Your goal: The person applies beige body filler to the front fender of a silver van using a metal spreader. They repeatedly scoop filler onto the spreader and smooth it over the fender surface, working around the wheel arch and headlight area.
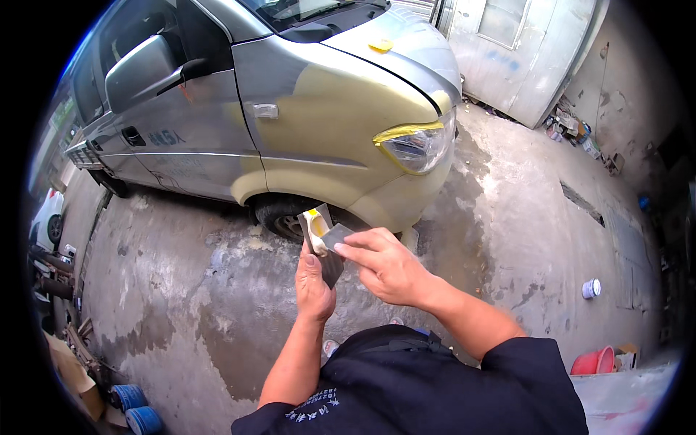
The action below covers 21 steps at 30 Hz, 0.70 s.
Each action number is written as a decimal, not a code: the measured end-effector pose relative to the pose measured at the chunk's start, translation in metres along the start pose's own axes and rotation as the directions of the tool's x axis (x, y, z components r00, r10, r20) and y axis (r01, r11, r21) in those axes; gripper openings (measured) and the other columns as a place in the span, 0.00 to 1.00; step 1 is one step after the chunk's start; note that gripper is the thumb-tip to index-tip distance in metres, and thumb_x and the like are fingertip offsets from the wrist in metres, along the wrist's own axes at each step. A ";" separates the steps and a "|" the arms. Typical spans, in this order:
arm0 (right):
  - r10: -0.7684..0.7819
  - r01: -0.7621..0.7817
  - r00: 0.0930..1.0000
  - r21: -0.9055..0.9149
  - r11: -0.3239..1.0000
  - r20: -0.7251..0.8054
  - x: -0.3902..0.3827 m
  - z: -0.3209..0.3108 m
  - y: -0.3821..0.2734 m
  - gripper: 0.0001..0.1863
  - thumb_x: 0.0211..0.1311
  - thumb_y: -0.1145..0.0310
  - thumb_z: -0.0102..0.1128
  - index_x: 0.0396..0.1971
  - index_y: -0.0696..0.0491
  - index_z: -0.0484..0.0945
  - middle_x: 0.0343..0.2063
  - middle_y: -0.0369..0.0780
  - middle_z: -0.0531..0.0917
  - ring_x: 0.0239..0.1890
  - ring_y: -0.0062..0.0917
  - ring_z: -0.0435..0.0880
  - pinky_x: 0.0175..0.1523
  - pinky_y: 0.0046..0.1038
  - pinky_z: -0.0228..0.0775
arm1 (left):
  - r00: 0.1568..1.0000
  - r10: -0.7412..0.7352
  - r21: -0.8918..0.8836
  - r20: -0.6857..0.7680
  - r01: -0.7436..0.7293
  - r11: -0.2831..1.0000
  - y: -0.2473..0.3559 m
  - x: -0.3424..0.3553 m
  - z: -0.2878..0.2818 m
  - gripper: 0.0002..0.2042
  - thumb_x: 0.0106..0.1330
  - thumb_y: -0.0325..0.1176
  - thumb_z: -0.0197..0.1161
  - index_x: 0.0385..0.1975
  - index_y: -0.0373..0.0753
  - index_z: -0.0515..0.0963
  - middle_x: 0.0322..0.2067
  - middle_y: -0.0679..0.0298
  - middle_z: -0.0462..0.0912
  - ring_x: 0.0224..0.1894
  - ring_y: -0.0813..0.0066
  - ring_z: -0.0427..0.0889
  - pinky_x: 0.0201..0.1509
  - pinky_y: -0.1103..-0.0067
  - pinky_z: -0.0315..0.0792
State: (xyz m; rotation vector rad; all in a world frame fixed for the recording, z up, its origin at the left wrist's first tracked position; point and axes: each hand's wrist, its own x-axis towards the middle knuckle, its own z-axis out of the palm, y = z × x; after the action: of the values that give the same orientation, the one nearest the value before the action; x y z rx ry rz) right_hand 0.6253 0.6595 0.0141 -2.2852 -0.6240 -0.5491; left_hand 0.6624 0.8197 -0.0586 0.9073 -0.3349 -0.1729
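Head view: near the middle of the picture, just toward 7 o'clock, a dark flat board (332,270) stands tilted, its upper end bearing pale paste (318,245) with a streak of yellow. The left hand (314,290), at 7 o'clock, is clamped round the board's lower part, thumb laid along one edge. The right hand (391,270), toward 5 o'clock, pinches a grey scraper (335,236) between thumb and fingers, its blade at the paste (whether it presses or only skims, I cannot tell).

Beyond them, at 12 o'clock, a silver van (290,152) shows a large pale-yellow patch on its front wing; its headlight (420,151), between 1 and 2 o'clock, is edged with yellow tape (406,133).

What could go wrong: the board leans steeply, so loose paste might slide toward the left thumb or drop to the concrete floor (239,290). Too hard a stroke could tip the board, since it seems held only at its lower end. The scraper, pinched in the fingers, could twist under a thick lump. A stroke running past the edge could fling paste onto the dark shirt (449,384) at 5 o'clock.
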 end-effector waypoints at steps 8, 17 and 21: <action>-0.281 0.274 0.957 0.092 0.957 0.072 0.016 -0.051 0.005 0.28 0.41 0.83 0.59 0.49 0.49 0.80 0.49 0.41 0.77 0.50 0.39 0.74 0.55 0.38 0.69 | 0.750 -0.331 -0.442 0.572 0.623 0.646 0.024 -0.003 -0.030 0.32 0.71 0.53 0.49 0.69 0.42 0.54 0.63 0.48 0.63 0.58 0.39 0.69 0.41 0.46 0.78; -0.258 0.248 0.961 0.101 0.963 0.100 -0.005 -0.056 0.044 0.29 0.38 0.86 0.56 0.46 0.51 0.81 0.50 0.42 0.77 0.51 0.41 0.75 0.57 0.38 0.69 | 0.760 -0.343 -0.443 0.552 0.616 0.652 0.017 -0.013 -0.029 0.33 0.71 0.55 0.48 0.69 0.41 0.54 0.64 0.48 0.62 0.61 0.37 0.67 0.42 0.44 0.76; 0.389 -0.324 0.919 0.697 0.640 0.070 -0.048 -0.053 0.050 0.23 0.57 0.82 0.55 0.54 0.56 0.73 0.51 0.39 0.77 0.55 0.26 0.74 0.57 0.32 0.68 | 0.919 -0.262 -0.348 0.294 0.358 0.866 0.032 -0.007 -0.009 0.34 0.72 0.57 0.45 0.69 0.40 0.53 0.64 0.48 0.64 0.63 0.44 0.67 0.51 0.49 0.75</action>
State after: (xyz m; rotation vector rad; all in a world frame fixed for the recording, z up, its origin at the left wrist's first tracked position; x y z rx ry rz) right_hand 0.6052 0.5761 -0.0021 -1.5710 -0.2424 -0.1576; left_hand 0.6593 0.8480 -0.0394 0.5294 -0.3556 -0.6344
